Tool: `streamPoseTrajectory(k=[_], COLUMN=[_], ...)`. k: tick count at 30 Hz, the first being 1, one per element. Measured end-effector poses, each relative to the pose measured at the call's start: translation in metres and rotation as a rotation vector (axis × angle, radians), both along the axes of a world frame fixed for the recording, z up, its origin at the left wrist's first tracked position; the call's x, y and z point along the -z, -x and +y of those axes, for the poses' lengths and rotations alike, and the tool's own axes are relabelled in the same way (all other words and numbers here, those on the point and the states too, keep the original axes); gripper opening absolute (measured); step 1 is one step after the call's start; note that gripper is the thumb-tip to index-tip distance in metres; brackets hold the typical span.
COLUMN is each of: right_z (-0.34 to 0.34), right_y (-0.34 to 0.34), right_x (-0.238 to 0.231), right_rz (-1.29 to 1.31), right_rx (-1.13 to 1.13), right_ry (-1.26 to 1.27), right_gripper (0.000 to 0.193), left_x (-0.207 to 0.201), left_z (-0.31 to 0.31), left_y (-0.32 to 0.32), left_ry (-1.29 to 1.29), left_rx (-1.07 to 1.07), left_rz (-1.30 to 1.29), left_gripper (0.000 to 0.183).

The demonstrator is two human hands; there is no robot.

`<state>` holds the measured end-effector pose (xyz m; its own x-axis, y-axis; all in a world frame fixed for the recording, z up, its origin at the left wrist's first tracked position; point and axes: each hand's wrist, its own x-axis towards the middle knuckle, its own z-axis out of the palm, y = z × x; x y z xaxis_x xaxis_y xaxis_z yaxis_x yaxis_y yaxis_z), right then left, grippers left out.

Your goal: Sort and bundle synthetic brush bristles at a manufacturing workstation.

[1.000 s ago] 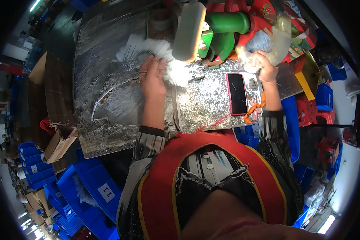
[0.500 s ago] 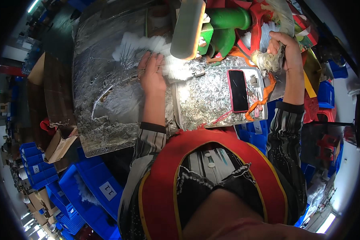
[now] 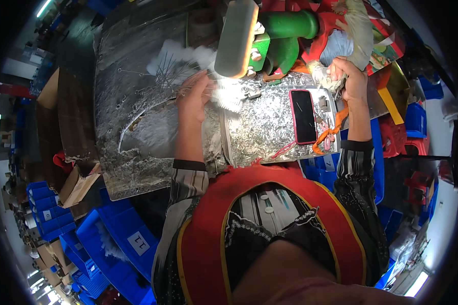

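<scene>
While gripping, right hand (image 3: 348, 76) raised.

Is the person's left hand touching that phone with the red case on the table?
Apart. The head view shows the left hand on white bristly material, with bare foil-covered table between it and the phone.

Single head-worn fisheye view, straight down and close over the foil-covered workbench (image 3: 269, 132), edges bowed.

Green machine (image 3: 282, 38) crowding both hands
</scene>
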<state>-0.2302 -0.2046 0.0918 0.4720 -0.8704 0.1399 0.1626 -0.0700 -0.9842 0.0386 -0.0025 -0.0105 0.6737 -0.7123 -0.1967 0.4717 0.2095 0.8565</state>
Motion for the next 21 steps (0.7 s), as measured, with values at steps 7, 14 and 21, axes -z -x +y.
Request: streamPoseTrajectory(k=[7,14,21], right_z=[-0.001,-0.01,-0.005], right_y=[0.002,0.006,-0.003], right_x=[-0.008,-0.028,-0.048], right_rz=[0.06,0.126,0.13], right_rx=[0.012,-0.051,-0.023], right_ry=[-0.017,-0.058,-0.018], right_gripper=[0.03,0.027,0.028], left_x=[0.007,0.006,0.006], left_z=[-0.009,-0.011,-0.013], left_y=[0.001,0.007,0.004], left_ry=[0.148,0.07,0.07], left_rx=[-0.105,-0.243,-0.268], left_rz=[0.083,0.118,0.099], left_gripper=[0.018,0.018,0.018])
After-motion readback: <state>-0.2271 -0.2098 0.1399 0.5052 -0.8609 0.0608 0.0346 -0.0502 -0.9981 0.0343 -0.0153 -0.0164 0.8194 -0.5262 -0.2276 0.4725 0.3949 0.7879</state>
